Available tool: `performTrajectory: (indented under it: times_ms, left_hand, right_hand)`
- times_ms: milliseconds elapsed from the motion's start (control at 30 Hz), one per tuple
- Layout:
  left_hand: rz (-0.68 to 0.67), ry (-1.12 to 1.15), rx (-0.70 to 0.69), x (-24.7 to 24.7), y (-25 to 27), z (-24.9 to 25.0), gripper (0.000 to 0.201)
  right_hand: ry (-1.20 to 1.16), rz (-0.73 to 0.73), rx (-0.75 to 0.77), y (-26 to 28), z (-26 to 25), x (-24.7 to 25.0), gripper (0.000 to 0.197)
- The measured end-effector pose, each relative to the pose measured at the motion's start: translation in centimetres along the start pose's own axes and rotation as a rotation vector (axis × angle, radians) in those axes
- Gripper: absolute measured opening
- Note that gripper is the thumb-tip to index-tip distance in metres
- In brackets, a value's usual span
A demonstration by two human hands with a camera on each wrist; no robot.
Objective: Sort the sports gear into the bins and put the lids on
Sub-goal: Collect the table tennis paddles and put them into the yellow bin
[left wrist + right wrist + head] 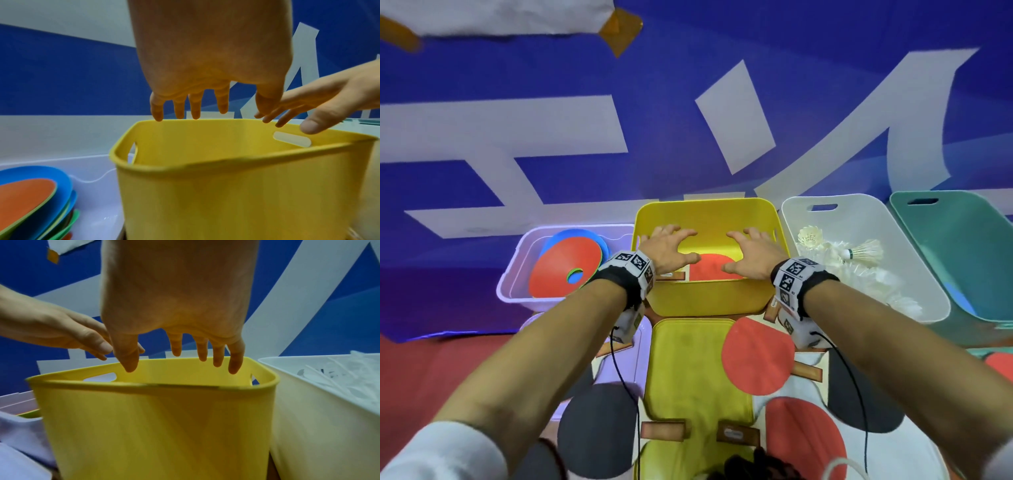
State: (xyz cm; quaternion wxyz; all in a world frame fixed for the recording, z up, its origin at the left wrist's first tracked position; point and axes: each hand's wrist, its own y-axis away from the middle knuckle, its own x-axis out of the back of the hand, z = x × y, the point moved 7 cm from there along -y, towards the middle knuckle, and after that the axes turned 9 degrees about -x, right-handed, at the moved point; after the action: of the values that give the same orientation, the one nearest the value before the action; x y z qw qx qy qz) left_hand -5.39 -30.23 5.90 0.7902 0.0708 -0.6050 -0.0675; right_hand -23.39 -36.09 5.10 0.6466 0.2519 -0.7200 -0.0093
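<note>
A yellow bin [705,301] stands in the middle with a red-faced paddle [709,269] lying inside it. My left hand [671,248] and right hand [748,251] hover over its opening, fingers spread and holding nothing. In the left wrist view the left hand [197,104] hangs just above the yellow bin's rim [226,160]; in the right wrist view the right hand [185,353] does the same over the rim [144,384]. A yellow lid [695,370] lies in front of the bin, with red paddles [756,356] and black paddles [599,428] around it.
A lilac bin [517,284] on the left holds stacked red and blue discs [565,270]. Right of the yellow bin, a white bin [914,274] holds shuttlecocks [859,255], and a teal bin [976,257] stands beyond it. A lilac lid [619,366] lies under my left forearm.
</note>
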Motion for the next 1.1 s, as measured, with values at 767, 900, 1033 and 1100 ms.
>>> performTrajectory:
  times_ms: [767,900,1033,1100]
  left_hand:
    - [0.022,0.23,0.58,-16.6,29.9,-6.2,0.083]
    - [-0.016,0.229,0.565,-17.8,30.4,-7.7,0.088]
    - [-0.104,0.208,0.543,-19.6,30.3,-9.4,0.096]
    - [-0.171,0.177,0.52,-20.8,30.1,-10.1,0.102]
  right_hand:
    - [0.147,-0.019,0.611,15.2,-12.3,-16.4,0.094]
    - [0.181,-0.181,0.591,15.8,-14.1,-20.7,0.102]
    - [0.308,-0.23,0.598,16.3,-15.0,-23.6,0.101]
    - [0.398,-0.241,0.621,16.7,-14.9,-24.7,0.102]
